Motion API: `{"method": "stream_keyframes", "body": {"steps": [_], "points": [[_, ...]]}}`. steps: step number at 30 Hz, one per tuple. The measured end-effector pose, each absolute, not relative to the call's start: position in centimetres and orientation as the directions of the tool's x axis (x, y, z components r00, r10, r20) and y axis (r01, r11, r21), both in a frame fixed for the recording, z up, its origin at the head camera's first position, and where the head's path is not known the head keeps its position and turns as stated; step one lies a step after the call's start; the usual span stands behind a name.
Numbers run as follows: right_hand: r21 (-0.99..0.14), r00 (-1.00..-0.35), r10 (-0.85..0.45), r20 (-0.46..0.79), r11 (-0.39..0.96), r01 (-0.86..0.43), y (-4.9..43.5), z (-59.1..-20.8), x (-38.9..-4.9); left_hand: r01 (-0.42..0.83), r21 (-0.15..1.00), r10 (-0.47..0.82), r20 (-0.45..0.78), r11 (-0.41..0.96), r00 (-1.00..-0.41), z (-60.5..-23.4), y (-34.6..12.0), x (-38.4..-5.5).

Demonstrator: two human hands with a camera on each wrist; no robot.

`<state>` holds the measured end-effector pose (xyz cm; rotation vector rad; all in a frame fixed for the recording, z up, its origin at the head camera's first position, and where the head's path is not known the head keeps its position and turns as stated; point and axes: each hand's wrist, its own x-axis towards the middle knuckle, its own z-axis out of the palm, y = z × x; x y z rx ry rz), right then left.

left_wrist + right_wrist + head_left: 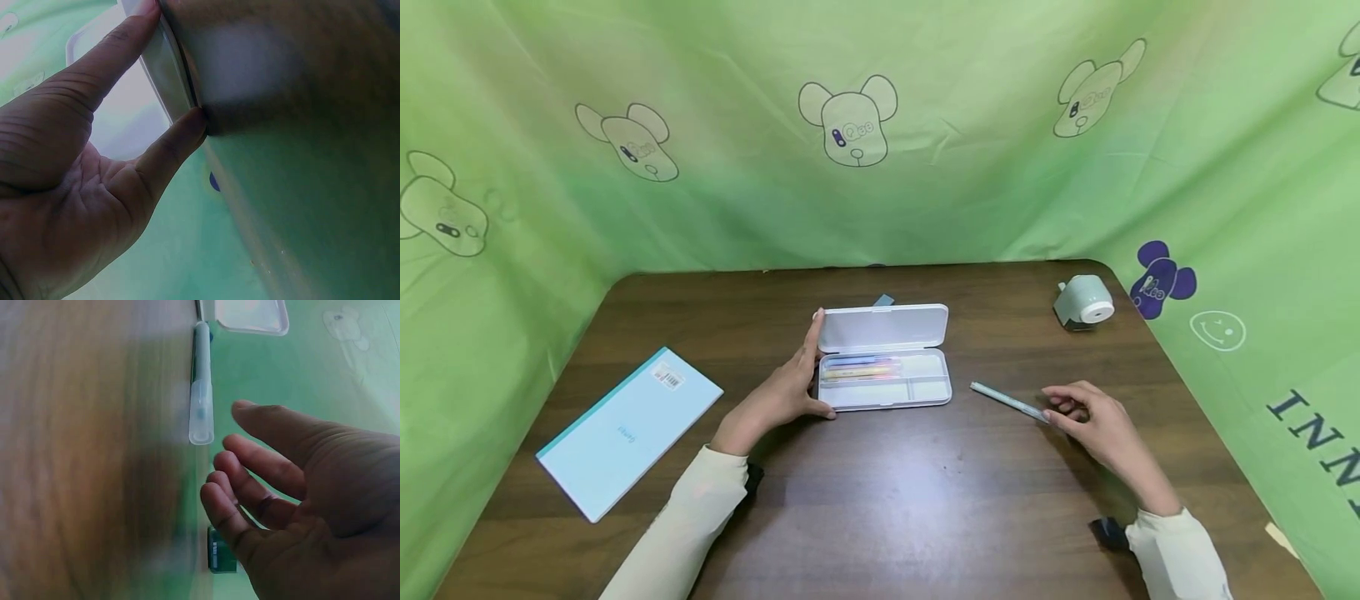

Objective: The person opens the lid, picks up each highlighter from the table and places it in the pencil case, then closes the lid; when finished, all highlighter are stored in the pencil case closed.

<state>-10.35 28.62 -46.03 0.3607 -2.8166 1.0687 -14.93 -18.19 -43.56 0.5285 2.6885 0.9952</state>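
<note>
A white pencil case lies with its lid raised, several coloured pens in its back left compartment. My left hand grips the case's left end, thumb at the front corner and a finger up by the lid. In the left wrist view, thumb and finger span the case's edge. To the right of the case lies a pale blue-green pen with a translucent cap. My right hand hovers by its near end, fingers loosely bent; the right wrist view shows a gap between them.
A light blue notebook with a barcode label lies on the left of the brown table. A grey-green pencil sharpener stands at the back right. Behind the raised lid, a small blue item peeks out. Green curtains border the table.
</note>
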Motion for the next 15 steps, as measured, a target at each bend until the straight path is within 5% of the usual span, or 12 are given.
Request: {"method": "stream_keyframes", "body": {"steps": [15], "points": [[-0.621, -0.965, -0.23, 0.121, 0.741, -0.255, 28.48, -46.38, -10.5, 0.241, 0.658, 0.397, -0.097, 0.714, -0.913, -43.63, -18.33, -14.95]]}}
